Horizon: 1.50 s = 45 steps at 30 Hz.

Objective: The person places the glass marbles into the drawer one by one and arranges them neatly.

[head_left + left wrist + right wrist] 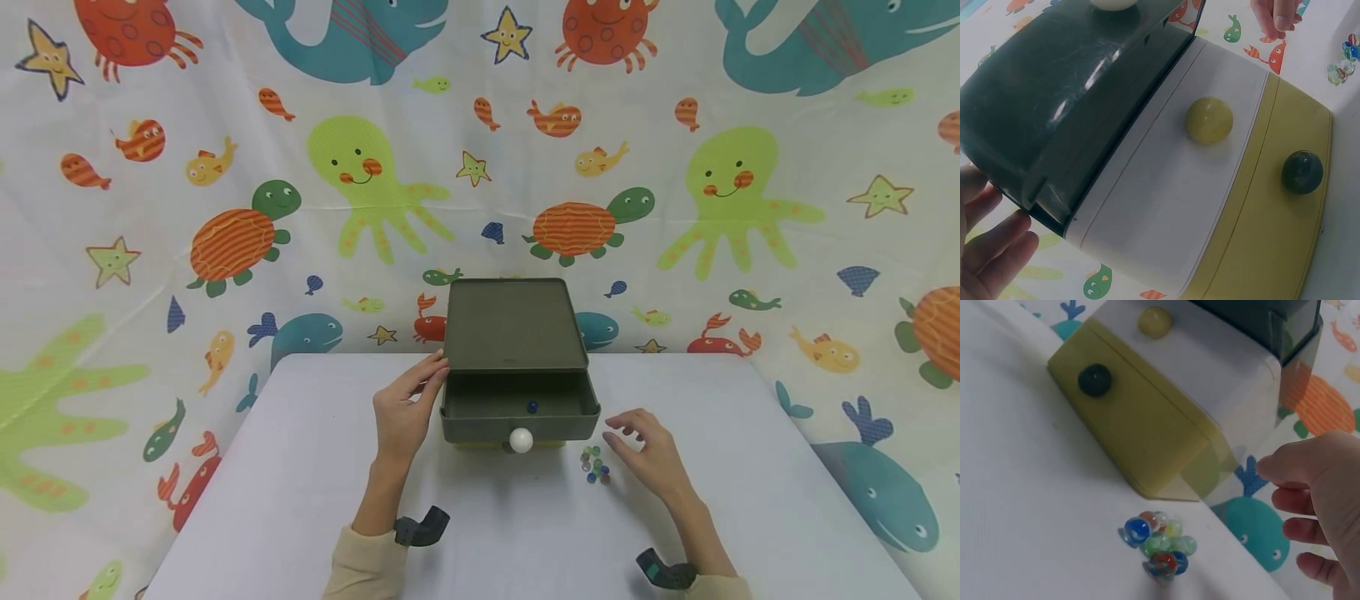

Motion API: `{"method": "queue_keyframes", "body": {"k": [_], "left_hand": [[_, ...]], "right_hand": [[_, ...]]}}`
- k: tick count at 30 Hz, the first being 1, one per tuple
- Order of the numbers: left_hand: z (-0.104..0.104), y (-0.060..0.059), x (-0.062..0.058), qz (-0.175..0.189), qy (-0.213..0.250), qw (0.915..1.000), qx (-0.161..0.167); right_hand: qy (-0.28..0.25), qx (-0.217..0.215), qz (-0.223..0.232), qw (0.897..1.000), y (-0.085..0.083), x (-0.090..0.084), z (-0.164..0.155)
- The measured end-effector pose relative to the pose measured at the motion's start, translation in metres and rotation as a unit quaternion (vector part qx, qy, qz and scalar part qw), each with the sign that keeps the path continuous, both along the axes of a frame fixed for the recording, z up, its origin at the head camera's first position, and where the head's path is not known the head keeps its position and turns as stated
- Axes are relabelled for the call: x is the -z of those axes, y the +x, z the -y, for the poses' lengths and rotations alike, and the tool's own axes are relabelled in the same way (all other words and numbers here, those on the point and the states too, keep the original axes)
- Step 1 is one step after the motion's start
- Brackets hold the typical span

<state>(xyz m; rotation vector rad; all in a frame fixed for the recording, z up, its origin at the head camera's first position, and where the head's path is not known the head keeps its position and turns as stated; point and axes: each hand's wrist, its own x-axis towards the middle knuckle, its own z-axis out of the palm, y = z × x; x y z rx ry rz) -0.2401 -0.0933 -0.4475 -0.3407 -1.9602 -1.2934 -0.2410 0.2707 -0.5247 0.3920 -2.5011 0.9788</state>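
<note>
A small dark green drawer cabinet (513, 325) stands at the table's middle. Its top drawer (480, 427) with a white knob (521, 440) is pulled out, and one blue marble (532, 407) lies inside. Below it are a white drawer front (1166, 206) with a yellow knob (1209, 120) and a yellow drawer front (1266, 237) with a dark green knob (1302, 171). My left hand (429, 377) rests with straight fingers against the cabinet's left side. My right hand (628, 427) hovers with relaxed fingers, holding nothing, just right of a pile of several glass marbles (1160, 540).
The white table (300, 467) stands against a curtain printed with sea animals (225, 208). The marble pile (594, 464) lies a little in front of the cabinet's right corner. Wrist camera mounts show at both sleeves.
</note>
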Motion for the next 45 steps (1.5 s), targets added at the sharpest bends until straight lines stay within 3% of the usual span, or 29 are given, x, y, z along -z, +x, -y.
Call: {"method": "queue_keyframes", "body": {"k": [14,25,45], "left_hand": [[0.000,0.001,0.000,0.005,-0.001,1.0000,-0.003],[0.000,0.000,0.000,-0.001,-0.002,1.0000,-0.005],[0.000,-0.001,0.002,-0.011,0.001,0.9999,0.000]], "right_hand": [[0.007,-0.012,0.054,0.998,-0.005,0.015,-0.004],[0.017,-0.007,0.129,0.991,-0.006,0.023,-0.002],[0.060,-0.004,0.160,0.985,-0.011,0.034,0.001]]}}
